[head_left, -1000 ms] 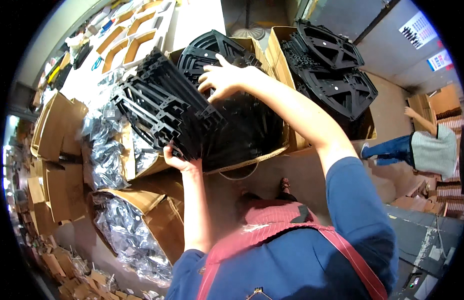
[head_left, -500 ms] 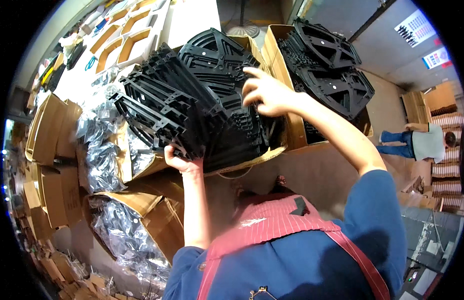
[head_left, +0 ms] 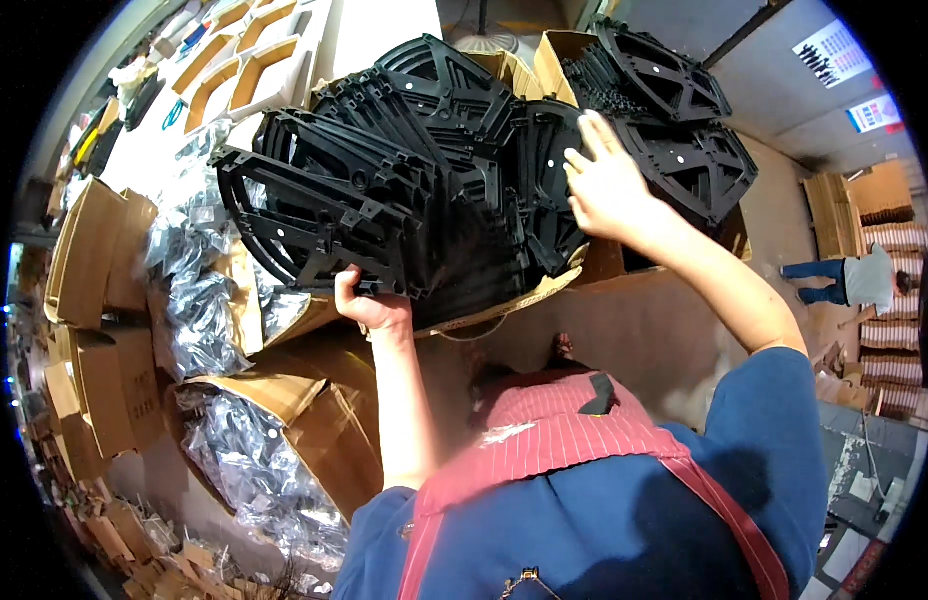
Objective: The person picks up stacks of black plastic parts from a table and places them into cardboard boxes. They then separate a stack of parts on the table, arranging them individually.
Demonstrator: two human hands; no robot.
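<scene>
A cardboard box [head_left: 539,292] in front of me holds several black plastic frames [head_left: 444,90], fan-shaped with cut-outs. At its near left, my left hand [head_left: 374,305] is closed on the lower edge of a tilted stack of black plastic frames [head_left: 329,215], thumb up; its other fingers are partly hidden under the stack. On the box's right side, my right hand [head_left: 612,190] grips the outer edge of another black plastic frame [head_left: 552,165], which leans outward from the pile. Part of that grip is hidden behind the hand.
A second box [head_left: 554,68] to the right is heaped with similar black frames [head_left: 674,160]. Clear plastic bags [head_left: 199,290] lie to the left, and more fill a lower carton [head_left: 329,430]. A white table [head_left: 374,35] stands behind. Another person [head_left: 864,285] is far right.
My right hand has moved right from above the pile, and a frame now leans out with it. The stack at my left hand has tipped flatter toward the left.
</scene>
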